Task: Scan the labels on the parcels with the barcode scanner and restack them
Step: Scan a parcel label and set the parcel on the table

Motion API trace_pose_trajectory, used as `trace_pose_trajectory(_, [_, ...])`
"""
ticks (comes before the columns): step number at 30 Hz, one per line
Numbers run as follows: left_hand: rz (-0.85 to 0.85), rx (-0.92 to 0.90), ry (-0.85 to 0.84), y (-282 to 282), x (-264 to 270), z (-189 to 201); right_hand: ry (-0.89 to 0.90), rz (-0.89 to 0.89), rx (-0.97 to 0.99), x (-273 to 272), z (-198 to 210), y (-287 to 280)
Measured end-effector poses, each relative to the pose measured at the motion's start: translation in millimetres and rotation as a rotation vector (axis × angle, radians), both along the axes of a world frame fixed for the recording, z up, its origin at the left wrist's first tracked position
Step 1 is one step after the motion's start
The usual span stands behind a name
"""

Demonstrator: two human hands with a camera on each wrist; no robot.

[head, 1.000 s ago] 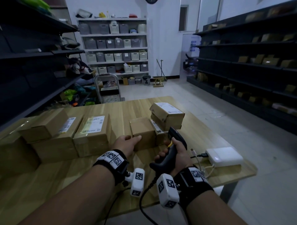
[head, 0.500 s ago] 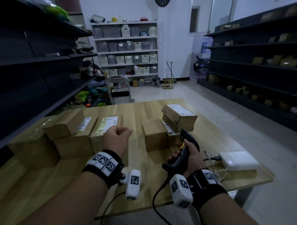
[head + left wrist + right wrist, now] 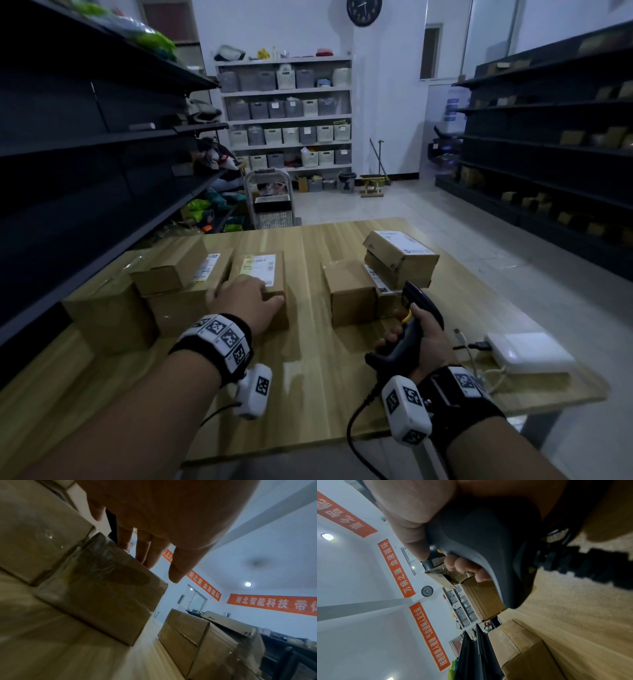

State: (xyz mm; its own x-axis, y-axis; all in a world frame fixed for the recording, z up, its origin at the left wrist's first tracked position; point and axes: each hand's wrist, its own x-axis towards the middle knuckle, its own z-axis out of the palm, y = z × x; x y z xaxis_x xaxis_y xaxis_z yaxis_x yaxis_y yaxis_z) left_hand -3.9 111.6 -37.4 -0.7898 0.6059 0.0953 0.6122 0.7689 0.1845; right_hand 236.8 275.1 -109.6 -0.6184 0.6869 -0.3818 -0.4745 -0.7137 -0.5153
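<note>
My left hand (image 3: 247, 298) lies with straight fingers on the near top edge of a brown parcel (image 3: 263, 265) that carries a white label. In the left wrist view the fingers (image 3: 149, 550) stretch over that parcel (image 3: 102, 595), thumb out to the right. My right hand (image 3: 424, 342) grips the black barcode scanner (image 3: 416, 308) by its handle (image 3: 488, 540), its head toward the right-hand stack. That stack has a labelled parcel (image 3: 399, 250) on top and a plain box (image 3: 349, 291) beside it.
More parcels sit left of my left hand: a small box (image 3: 171, 267) on a larger one, and a big box (image 3: 106, 315). A white power bank (image 3: 531, 353) with cables lies at the wooden table's (image 3: 308, 394) right edge. Dark shelving flanks both sides.
My left hand left the plain middle box, swung left as a loose fist, and now rests flat on the labelled parcel. The right hand kept its hold on the scanner.
</note>
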Motion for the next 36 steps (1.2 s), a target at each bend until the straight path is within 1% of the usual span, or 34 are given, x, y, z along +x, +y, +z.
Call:
trace_pose_trajectory(3, [0.003, 0.032, 0.014, -1.7, 8.9, 3.6, -0.005, 0.000, 0.000, 0.5, 2.1, -1.7])
trace_pose_trajectory(5, [0.003, 0.107, 0.006, -4.8, 14.6, 6.6, -0.011, -0.004, 0.000, 0.4, 1.8, -2.0])
trace_pose_trajectory(7, [0.022, 0.215, -0.048, -7.8, 13.6, 5.9, -0.014, -0.014, 0.004, 1.0, 2.0, -2.5])
trace_pose_trajectory(10, [0.112, 0.460, -0.202, -15.8, 6.5, -3.2, -0.029, -0.027, 0.022, 1.7, 3.2, -5.0])
trace_pose_trajectory(12, [0.173, 0.557, -0.346, -20.7, 4.3, -8.3, -0.030, -0.029, 0.029, 1.4, 1.9, -5.3])
trace_pose_trajectory(15, [0.181, 0.556, -0.602, -30.4, 6.9, -13.2, -0.068, -0.016, 0.058, -0.5, 0.0, -4.5])
trace_pose_trajectory(16, [0.171, 0.548, -0.640, -33.1, 6.6, -16.6, -0.077, -0.006, 0.077, -0.9, 0.3, -4.7])
trace_pose_trajectory(18, [0.141, 0.540, -0.639, -37.6, 9.2, -23.8, -0.074, 0.015, 0.103, -0.4, 2.3, -7.2])
trace_pose_trajectory(21, [0.129, 0.629, -0.609, -42.3, 19.0, -32.7, -0.073, 0.075, 0.150, -1.0, 5.7, -10.8])
trace_pose_trajectory(23, [0.121, 0.681, -0.650, -46.9, 25.0, -34.5, -0.070, 0.139, 0.185, -4.7, 8.0, -16.6])
trace_pose_trajectory(29, [0.060, 0.818, -0.841, -58.3, 37.5, -34.5, -0.127, 0.368, 0.275, -27.3, 34.5, -67.7])
trace_pose_trajectory(32, [0.080, 0.967, -1.027, -71.1, 32.1, -40.7, -0.138, 0.420, 0.323, -31.7, 50.0, -83.4])
trace_pose_trajectory(36, [0.065, 1.131, -1.127, -91.0, 24.4, -50.1, -0.182, 0.405, 0.380, -40.4, 58.3, -93.3])
